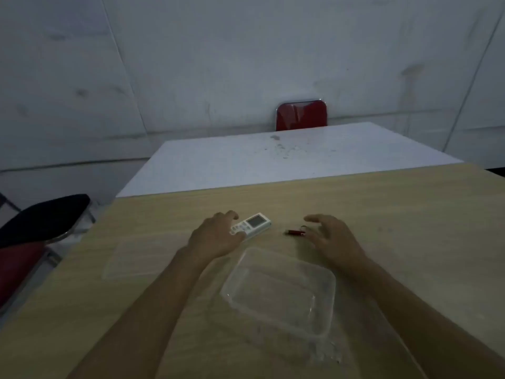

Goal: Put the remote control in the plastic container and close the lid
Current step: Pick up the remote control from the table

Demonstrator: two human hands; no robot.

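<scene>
A white remote control with a grey screen lies on the wooden table. My left hand rests over its near end, thumb and fingers on either side of it. The clear plastic container stands open in front of me, nothing inside. Its clear lid lies flat on the table to the left, partly under my left forearm. My right hand hovers open to the right of the remote, holding nothing.
A small dark red cylinder with a ring lies between my hands. A white table adjoins the far edge. A red chair stands behind it; a black and red chair is at the left.
</scene>
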